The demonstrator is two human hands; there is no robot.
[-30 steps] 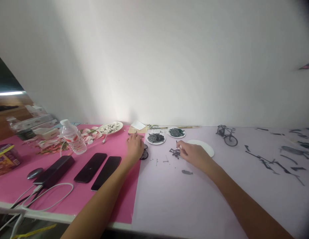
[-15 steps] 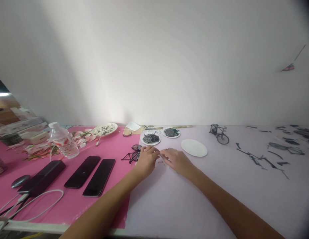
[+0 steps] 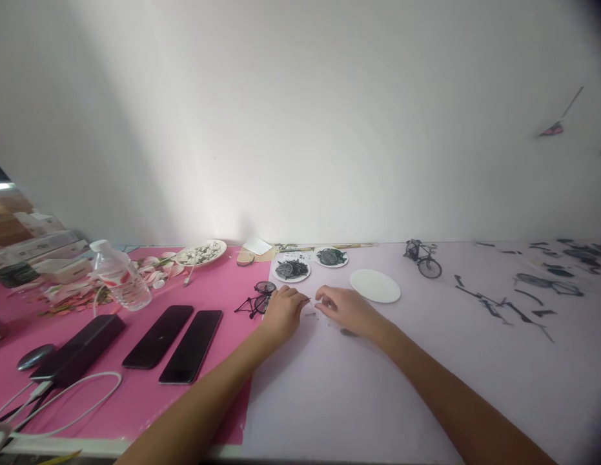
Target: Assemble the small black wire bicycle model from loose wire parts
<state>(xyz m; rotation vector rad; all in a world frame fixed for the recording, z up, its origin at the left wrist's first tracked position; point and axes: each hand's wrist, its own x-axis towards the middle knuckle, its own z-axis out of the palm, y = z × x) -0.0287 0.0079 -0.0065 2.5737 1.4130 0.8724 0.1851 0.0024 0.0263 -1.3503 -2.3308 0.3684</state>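
My left hand [image 3: 285, 312] is closed in a pinch on a tiny dark part whose tip shows at its fingertips. Just to the right, my right hand [image 3: 346, 310] has its thumb and forefinger apart, with nothing visible between them. Small bits [image 3: 310, 314] lie on the pale sheet below the fingertips, and a dark piece [image 3: 348, 332] shows under my right hand. A black miniature bicycle [image 3: 254, 303] lies beside my left hand, partly covered by it. Beyond the hands, two small white plates hold dark parts [image 3: 291, 268] and dark green parts [image 3: 331, 256].
An empty white plate [image 3: 375, 286] and a standing miniature bicycle [image 3: 423, 258] are to the right, with loose dark parts [image 3: 503, 303] farther over. Left, on pink, are two phones [image 3: 191, 347], a black power block [image 3: 79, 349], a bottle [image 3: 120, 274] and a plate of pale pieces [image 3: 202, 253].
My right hand has moved slightly away from my left, and its fingertips have parted. The dark piece beneath my right hand is now more visible. The view has shifted slightly.
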